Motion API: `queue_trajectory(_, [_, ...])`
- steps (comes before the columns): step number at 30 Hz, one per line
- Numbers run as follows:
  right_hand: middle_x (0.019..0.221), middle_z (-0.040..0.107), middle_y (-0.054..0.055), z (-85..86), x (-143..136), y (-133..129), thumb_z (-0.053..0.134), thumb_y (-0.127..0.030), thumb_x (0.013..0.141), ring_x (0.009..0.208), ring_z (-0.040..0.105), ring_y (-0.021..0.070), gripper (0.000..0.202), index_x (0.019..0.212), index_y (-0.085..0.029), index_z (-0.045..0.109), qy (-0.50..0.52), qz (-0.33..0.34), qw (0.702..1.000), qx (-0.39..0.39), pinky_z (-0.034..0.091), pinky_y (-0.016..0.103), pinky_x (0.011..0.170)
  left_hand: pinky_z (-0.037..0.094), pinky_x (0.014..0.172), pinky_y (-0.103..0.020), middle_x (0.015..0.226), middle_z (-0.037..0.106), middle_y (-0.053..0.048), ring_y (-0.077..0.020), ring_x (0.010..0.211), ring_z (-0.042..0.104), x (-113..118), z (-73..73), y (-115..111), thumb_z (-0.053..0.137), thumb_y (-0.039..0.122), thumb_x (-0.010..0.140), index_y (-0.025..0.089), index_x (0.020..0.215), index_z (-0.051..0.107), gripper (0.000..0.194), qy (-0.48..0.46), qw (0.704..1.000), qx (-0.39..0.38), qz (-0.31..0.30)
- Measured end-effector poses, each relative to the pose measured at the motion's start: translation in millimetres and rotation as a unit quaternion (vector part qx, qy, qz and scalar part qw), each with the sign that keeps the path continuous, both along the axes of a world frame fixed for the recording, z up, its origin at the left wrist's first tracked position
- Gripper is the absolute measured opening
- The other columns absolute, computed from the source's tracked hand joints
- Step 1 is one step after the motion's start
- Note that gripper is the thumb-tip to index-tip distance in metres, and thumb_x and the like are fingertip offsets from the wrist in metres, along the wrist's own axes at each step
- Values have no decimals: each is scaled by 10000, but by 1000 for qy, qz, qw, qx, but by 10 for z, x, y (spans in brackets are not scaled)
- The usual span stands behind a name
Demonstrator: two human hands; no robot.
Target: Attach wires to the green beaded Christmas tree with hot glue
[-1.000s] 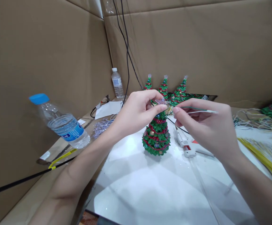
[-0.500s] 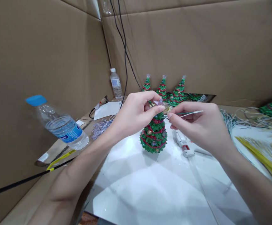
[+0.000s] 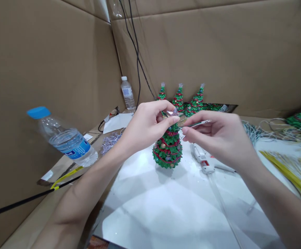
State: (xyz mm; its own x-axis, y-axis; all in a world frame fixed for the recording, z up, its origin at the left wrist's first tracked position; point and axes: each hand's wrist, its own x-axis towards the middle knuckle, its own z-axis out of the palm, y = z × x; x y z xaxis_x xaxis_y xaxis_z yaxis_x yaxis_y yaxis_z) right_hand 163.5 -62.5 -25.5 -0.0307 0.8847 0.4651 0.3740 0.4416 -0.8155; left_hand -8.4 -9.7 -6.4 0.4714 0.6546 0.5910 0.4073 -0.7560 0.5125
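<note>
A small decorated Christmas tree (image 3: 167,152) stands upright on the white board, green with red garland. At its top, my left hand (image 3: 152,124) pinches a clear, faintly purple star topper (image 3: 173,112) between thumb and fingers. Just right of the treetop is my right hand (image 3: 212,133), thumb and fingers closed on a thin wire (image 3: 201,123) with a pale end. The wire lies across the fingers; its other end near the tree is too small to make out. Below my right hand a white glue gun (image 3: 203,159) lies on the board.
Three similar trees (image 3: 178,97) stand at the back by the cardboard wall (image 3: 218,52). On the left are a blue-capped water bottle (image 3: 71,141), a smaller bottle (image 3: 127,92) and a pile of clear purplish pieces (image 3: 110,143). Yellow wires (image 3: 285,173) lie at right.
My right hand has shifted slightly left toward the treetop, and the wire's pale end has moved left with it. My left hand keeps its pinch on the star topper.
</note>
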Motion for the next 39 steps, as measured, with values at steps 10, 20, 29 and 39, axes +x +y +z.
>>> queue_trajectory(10, [642, 689, 5, 16, 12, -13, 679, -173, 720, 557, 643, 127, 35, 686, -173, 670, -16, 5, 1000, 21, 513, 206, 479, 387, 503, -219, 715, 659, -17, -106, 567, 521, 10, 0, -21, 627, 245, 801, 129, 817, 661, 122, 16, 1000, -12, 7])
queue_trajectory(20, [647, 694, -4, 19, -6, -41, 672, -171, 752, 564, 657, 125, 35, 720, -182, 676, -6, 10, 999, 46, 558, 212, 514, 406, 513, -214, 716, 639, 0, -88, 550, 490, -3, 37, -50, 616, 216, 811, 138, 812, 648, 83, -6, 1000, 0, -7])
queue_trajectory(29, [654, 687, -2, 10, 25, -22, 680, -203, 767, 569, 656, 115, 48, 728, -176, 674, 1, 35, 999, 25, 546, 192, 516, 412, 516, -210, 728, 644, -2, -86, 559, 498, -6, 57, -91, 612, 214, 822, 136, 814, 645, 86, -10, 1000, 5, -13])
queue_trajectory(39, [600, 665, -10, 55, 90, -4, 788, -354, 682, 514, 641, 115, 218, 731, -178, 669, 40, 50, 998, -11, 534, 192, 472, 401, 516, -218, 716, 648, -2, -99, 572, 504, -12, 58, -94, 617, 234, 815, 144, 807, 652, 96, 6, 1000, 8, -3])
